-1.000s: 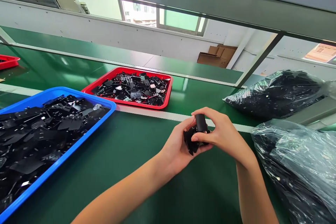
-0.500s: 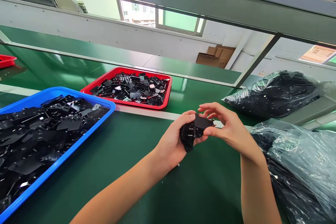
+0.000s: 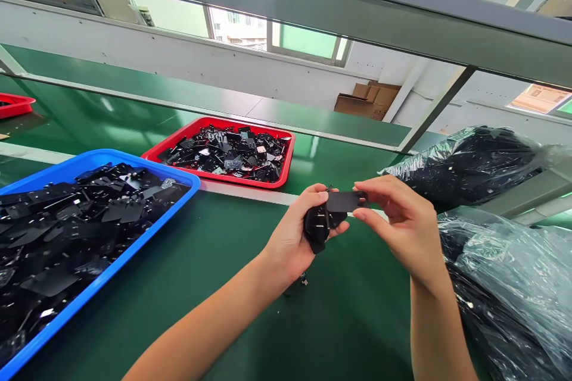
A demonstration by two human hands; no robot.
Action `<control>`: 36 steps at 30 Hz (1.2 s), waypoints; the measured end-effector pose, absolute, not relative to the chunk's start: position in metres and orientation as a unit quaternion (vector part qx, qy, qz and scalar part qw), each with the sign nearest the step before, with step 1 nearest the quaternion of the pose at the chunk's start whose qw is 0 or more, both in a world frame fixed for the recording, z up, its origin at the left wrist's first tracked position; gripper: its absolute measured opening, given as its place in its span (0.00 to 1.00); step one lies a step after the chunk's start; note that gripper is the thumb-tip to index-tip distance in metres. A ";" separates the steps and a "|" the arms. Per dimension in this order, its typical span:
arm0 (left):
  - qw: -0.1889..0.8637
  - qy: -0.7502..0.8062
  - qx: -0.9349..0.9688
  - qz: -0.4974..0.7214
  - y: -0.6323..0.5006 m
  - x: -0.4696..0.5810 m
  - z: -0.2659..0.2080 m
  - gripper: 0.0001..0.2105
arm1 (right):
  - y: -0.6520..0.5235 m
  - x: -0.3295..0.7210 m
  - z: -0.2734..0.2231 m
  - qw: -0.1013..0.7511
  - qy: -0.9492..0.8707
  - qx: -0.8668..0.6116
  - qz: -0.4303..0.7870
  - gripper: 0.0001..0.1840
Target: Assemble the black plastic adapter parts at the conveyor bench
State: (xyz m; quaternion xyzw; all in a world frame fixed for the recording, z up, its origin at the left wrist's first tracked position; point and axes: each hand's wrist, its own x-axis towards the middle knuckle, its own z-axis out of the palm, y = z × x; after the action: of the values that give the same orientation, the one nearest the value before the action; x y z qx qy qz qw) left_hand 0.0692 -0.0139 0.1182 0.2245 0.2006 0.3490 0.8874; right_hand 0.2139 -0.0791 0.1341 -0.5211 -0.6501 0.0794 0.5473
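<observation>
The left hand (image 3: pixel 290 235) is curled round a bunch of black parts (image 3: pixel 316 231), its thumb on top. The right hand (image 3: pixel 409 229), only partly closed, holds the right end of a flat black piece (image 3: pixel 343 202) between thumb and forefinger (the other end reaches the left thumb). Both are raised above the green worktop (image 3: pixel 223 303), right of the blue tray (image 3: pixel 102 158) and nearer than the red tray (image 3: pixel 289 158); plastic bags (image 3: pixel 513 262) lie to the right.
</observation>
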 end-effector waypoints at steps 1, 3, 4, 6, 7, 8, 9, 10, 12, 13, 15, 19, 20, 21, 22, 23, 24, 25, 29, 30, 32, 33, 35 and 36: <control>0.887 0.200 0.226 0.348 -0.014 0.069 0.118 0.05 | -0.080 0.213 0.134 0.545 -0.656 -0.519 0.062 0.15; 0.887 0.201 0.228 0.348 -0.013 0.069 0.119 0.05 | -0.081 0.211 0.134 0.541 -0.668 -0.509 0.039 0.15; 0.886 0.204 0.229 0.348 -0.012 0.069 0.119 0.04 | -0.081 0.211 0.134 0.540 -0.673 -0.504 0.033 0.15; 0.885 0.209 0.230 0.347 -0.012 0.068 0.120 0.05 | -0.082 0.210 0.133 0.539 -0.679 -0.497 0.026 0.15; 0.884 0.209 0.232 0.347 -0.012 0.067 0.121 0.05 | -0.082 0.210 0.133 0.539 -0.679 -0.498 0.025 0.15; 0.884 0.206 0.235 0.347 -0.012 0.067 0.122 0.05 | -0.082 0.210 0.132 0.537 -0.678 -0.501 0.024 0.15; 0.885 0.201 0.238 0.347 -0.012 0.066 0.122 0.05 | -0.082 0.210 0.132 0.536 -0.676 -0.504 0.024 0.16; 0.885 0.196 0.240 0.346 -0.013 0.065 0.123 0.05 | -0.081 0.211 0.131 0.536 -0.675 -0.506 0.026 0.16; 0.887 0.186 0.243 0.346 -0.014 0.064 0.124 0.05 | -0.081 0.212 0.131 0.534 -0.676 -0.507 0.033 0.17; 0.888 0.182 0.242 0.346 -0.014 0.063 0.124 0.05 | -0.080 0.212 0.131 0.531 -0.679 -0.506 0.039 0.18; 0.889 0.177 0.241 0.348 -0.015 0.061 0.125 0.05 | -0.080 0.213 0.132 0.522 -0.688 -0.502 0.050 0.19; 0.892 0.177 0.224 0.351 -0.015 0.060 0.128 0.04 | -0.076 0.211 0.131 0.557 -0.667 -0.486 0.095 0.12; 0.894 0.180 0.216 0.350 -0.015 0.061 0.128 0.04 | -0.075 0.210 0.130 0.587 -0.645 -0.474 0.121 0.09; 0.895 0.185 0.208 0.348 -0.014 0.061 0.129 0.04 | -0.073 0.209 0.129 0.621 -0.616 -0.459 0.157 0.06; 0.897 0.192 0.200 0.344 -0.013 0.061 0.130 0.04 | -0.072 0.209 0.128 0.654 -0.579 -0.444 0.200 0.05; 0.899 0.202 0.192 0.339 -0.012 0.062 0.130 0.04 | -0.071 0.209 0.127 0.681 -0.538 -0.431 0.246 0.04; 0.900 0.214 0.182 0.333 -0.011 0.062 0.130 0.04 | -0.069 0.210 0.126 0.700 -0.496 -0.423 0.291 0.05; 0.901 0.227 0.170 0.328 -0.010 0.062 0.130 0.04 | -0.068 0.212 0.125 0.711 -0.456 -0.419 0.333 0.06; 0.902 0.263 0.119 0.321 -0.007 0.064 0.127 0.03 | -0.061 0.222 0.121 0.698 -0.358 -0.419 0.457 0.13; 0.902 0.264 0.111 0.323 -0.006 0.064 0.126 0.02 | -0.059 0.224 0.120 0.692 -0.347 -0.418 0.476 0.14; 0.902 0.263 0.101 0.329 -0.005 0.065 0.125 0.02 | -0.058 0.224 0.120 0.688 -0.341 -0.420 0.484 0.15; 0.901 0.263 0.098 0.331 -0.004 0.065 0.125 0.02 | -0.059 0.222 0.120 0.688 -0.351 -0.425 0.472 0.14; 0.897 0.265 0.096 0.340 -0.003 0.065 0.125 0.02 | -0.062 0.213 0.122 0.676 -0.402 -0.452 0.421 0.11; 0.894 0.266 0.097 0.346 -0.002 0.064 0.125 0.02 | -0.064 0.206 0.123 0.648 -0.446 -0.481 0.387 0.10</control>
State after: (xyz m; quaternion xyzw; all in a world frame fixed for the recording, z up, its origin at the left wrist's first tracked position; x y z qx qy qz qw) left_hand 0.0642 -0.0020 0.1254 0.0972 0.2661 0.3459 0.8945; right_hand 0.2061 -0.0640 0.1231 -0.4806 -0.4463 0.3870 0.6482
